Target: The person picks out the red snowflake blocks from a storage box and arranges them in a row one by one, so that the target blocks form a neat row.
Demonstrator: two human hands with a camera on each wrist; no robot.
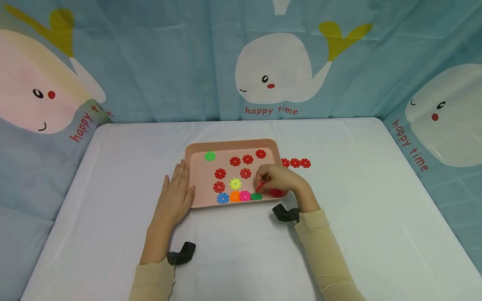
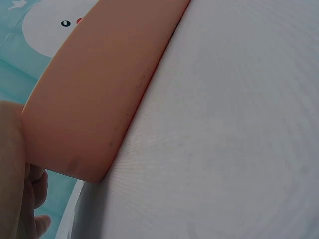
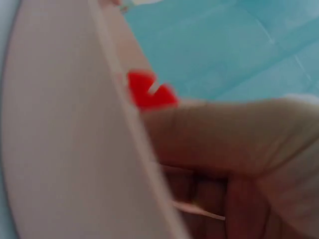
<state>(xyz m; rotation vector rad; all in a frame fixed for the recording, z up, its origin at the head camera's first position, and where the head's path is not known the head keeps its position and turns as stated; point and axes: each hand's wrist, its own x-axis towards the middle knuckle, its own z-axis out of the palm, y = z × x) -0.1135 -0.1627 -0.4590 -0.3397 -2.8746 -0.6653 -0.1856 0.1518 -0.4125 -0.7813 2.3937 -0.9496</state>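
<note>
My right hand is over the right part of a shallow pink tray, pinching a red notched plastic disc between thumb and fingers. In the head view that disc is tilted on edge, close above a dark green disc in the front row. Along the tray's left side lies my left hand, fingers straight and against its wall. The left wrist view shows part of that hand beside the tray's outer wall. Beside the green disc are a pink disc, an orange one and a blue one.
Several loose red discs, a yellow disc and a light green disc lie in the tray. Another red disc shows below my right wrist. Red discs form a row on the white tablecloth, right of the tray.
</note>
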